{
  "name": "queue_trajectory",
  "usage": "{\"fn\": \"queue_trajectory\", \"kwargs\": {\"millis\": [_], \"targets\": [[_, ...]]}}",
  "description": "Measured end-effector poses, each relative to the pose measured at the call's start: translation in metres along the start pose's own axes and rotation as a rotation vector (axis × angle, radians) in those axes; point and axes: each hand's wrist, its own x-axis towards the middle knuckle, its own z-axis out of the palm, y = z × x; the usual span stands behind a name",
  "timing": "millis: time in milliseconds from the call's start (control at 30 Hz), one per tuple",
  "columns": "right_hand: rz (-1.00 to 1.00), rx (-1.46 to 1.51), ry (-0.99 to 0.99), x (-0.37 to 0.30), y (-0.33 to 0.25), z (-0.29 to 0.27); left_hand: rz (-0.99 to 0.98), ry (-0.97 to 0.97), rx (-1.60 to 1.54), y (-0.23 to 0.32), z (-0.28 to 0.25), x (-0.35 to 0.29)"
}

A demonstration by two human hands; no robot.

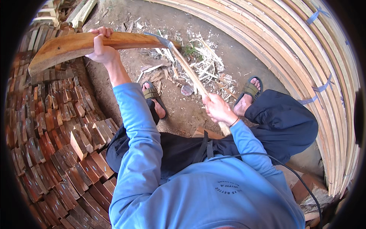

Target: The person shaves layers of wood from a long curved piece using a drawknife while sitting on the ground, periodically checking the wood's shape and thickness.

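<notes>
My left hand (pixel 103 49) is wrapped round a thick, slightly curved length of reddish-brown wood (pixel 65 47), holding it up off the ground at the upper left. My right hand (pixel 218 108) grips the pale wooden handle of an adze (pixel 189 72), low down near its butt end. The adze's grey metal blade (pixel 162 40) lies against or just over the right end of the wood; I cannot tell whether it touches. Both sets of fingers are closed.
Stacked wood blocks (pixel 57 152) fill the left side. Long planks (pixel 301 68), tied with blue strips (pixel 324 84), curve along the right. Pale wood shavings (pixel 206 61) litter the dirt floor between my sandalled feet (pixel 251 89). A black cable (pixel 282 157) crosses my blue shirt.
</notes>
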Motion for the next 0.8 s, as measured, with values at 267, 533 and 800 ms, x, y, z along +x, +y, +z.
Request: {"fn": "queue_trajectory", "kwargs": {"millis": [267, 533, 800], "targets": [[-0.005, 0.124, -0.079, 0.028, 0.011, -0.001, -0.173, -0.100, -0.035, 0.004, -0.019, 0.022], [0.112, 0.078, -0.165, -0.001, 0.017, -0.030, -0.300, -0.263, -0.166, -0.004, -0.050, 0.048], [0.042, 0.266, -0.187, -0.002, 0.029, -0.019, -0.352, -0.440, -0.174, -0.011, -0.032, 0.058]]}}
